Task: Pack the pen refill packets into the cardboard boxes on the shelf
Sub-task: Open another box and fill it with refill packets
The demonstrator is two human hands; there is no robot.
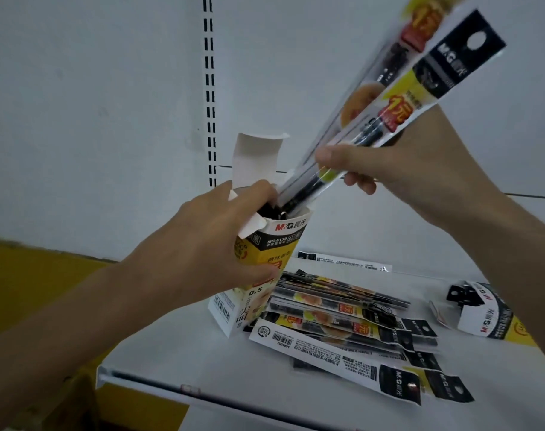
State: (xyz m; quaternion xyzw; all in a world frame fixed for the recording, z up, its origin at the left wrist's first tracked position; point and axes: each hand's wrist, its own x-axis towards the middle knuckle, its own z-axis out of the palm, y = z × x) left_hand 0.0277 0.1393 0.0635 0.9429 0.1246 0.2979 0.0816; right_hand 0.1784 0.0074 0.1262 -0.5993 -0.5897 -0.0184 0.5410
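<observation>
My left fingers [258,270] clamp box [283,241]; right fingers [342,157] pinch packets [398,101], tips entering it. Pile [342,318] at box's 4 o'clock unpacked, second box [488,321] waiting. Judged early.

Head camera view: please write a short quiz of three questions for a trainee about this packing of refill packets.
1. True or false: the left hand grips the upright cardboard box.
2. The right hand pinches pen refill packets whose lower ends sit in: A) the upright box's open top; B) a plastic tray; C) a drawer.
3. The loose packets lie on the white ____.
Key: 1 true; 2 A; 3 shelf.
</observation>
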